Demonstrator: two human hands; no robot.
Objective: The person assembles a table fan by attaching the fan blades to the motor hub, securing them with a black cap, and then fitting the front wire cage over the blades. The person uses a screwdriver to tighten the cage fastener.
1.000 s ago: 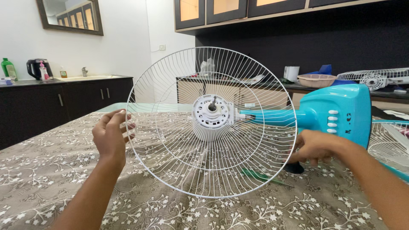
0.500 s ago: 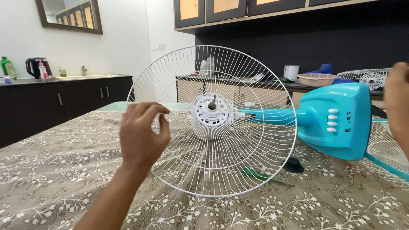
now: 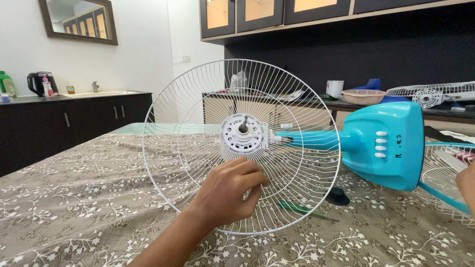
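Touching white fan guard, left hand

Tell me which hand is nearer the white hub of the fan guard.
Left. The left hand hovers just below the hub, in front of the guard wires; the right hand sits at the frame's far right edge.

White wall, framed mirror, dark cabinets.

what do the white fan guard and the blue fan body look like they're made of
White fan guard: seemingly thin metal wire with a glossy white coating, going by the fine, even spokes and rings. Blue fan body: probably moulded plastic, smooth and slightly shiny, with rounded edges and soft highlights. Left hand is at the guard.
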